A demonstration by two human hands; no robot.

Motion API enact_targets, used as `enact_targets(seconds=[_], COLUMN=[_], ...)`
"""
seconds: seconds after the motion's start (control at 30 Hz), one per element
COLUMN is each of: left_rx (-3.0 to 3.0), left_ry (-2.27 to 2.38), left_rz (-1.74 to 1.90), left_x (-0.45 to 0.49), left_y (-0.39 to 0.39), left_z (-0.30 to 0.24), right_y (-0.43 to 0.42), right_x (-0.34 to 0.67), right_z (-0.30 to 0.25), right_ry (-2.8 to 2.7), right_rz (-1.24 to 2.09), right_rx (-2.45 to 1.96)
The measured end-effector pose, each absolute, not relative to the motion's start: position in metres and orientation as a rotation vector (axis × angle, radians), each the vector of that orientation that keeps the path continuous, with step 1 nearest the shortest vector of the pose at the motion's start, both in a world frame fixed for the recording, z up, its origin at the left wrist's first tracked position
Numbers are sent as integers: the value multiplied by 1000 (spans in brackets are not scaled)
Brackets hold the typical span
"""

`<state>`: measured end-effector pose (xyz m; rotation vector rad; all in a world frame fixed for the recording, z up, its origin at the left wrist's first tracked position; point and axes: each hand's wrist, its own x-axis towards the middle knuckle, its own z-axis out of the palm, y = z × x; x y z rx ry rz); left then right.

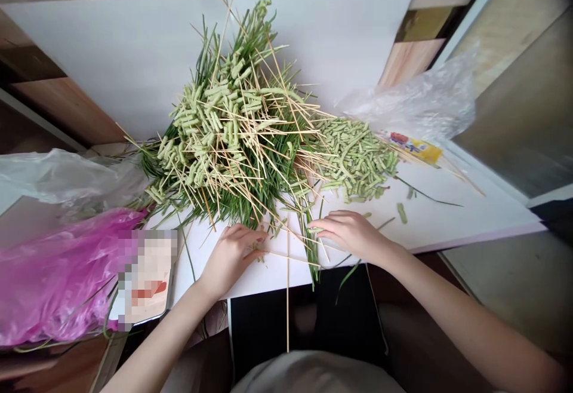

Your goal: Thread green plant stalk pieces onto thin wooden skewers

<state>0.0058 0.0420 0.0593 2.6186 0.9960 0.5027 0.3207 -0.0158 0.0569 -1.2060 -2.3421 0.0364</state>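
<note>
A large tangled heap of long green leaves (224, 142) lies on the white tabletop (430, 214), crossed by many thin wooden sticks (277, 106) and strewn with pale green pod pieces. To its right spreads a loose pile of chopped green pods (353, 157). My left hand (233, 255) rests at the heap's near edge, fingers curled against the sticks and leaf ends. My right hand (349, 235) lies a little further right, fingers stretched towards a green stem (313, 255) and several sticks. Whether either hand grips a stick, I cannot tell.
A pink plastic bag (58, 273) and a clear plastic bag (58, 178) lie to the left, with a pixelated flat object (145, 279) beside them. A clear bag (412, 103) and a yellow packet (416, 148) sit at back right. One stick hangs past the table's near edge.
</note>
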Motion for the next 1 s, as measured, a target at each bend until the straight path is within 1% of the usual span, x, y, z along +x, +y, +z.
enact_targets(seconds=[0.17, 0.33, 0.53, 0.67, 0.83, 1.0], left_rx=[2680, 2644, 2609, 2582, 2416, 2465], left_ry=[1029, 1016, 802, 770, 752, 832], left_rz=[486, 584, 639, 688, 745, 727], left_x=[-4, -4, 34, 57, 57, 45], left_y=[46, 43, 16, 10, 19, 25], left_z=[63, 68, 86, 84, 77, 79], right_y=[-18, -21, -21, -19, -17, -17], right_x=[316, 308, 283, 270, 274, 283], right_z=[56, 60, 58, 62, 66, 61], right_ry=[-2353, -2340, -2312, -2312, -2321, -2309], right_rz=[167, 281, 434, 517, 542, 531], right_rx=[-1274, -1336, -1306, -1256, -1257, -1348])
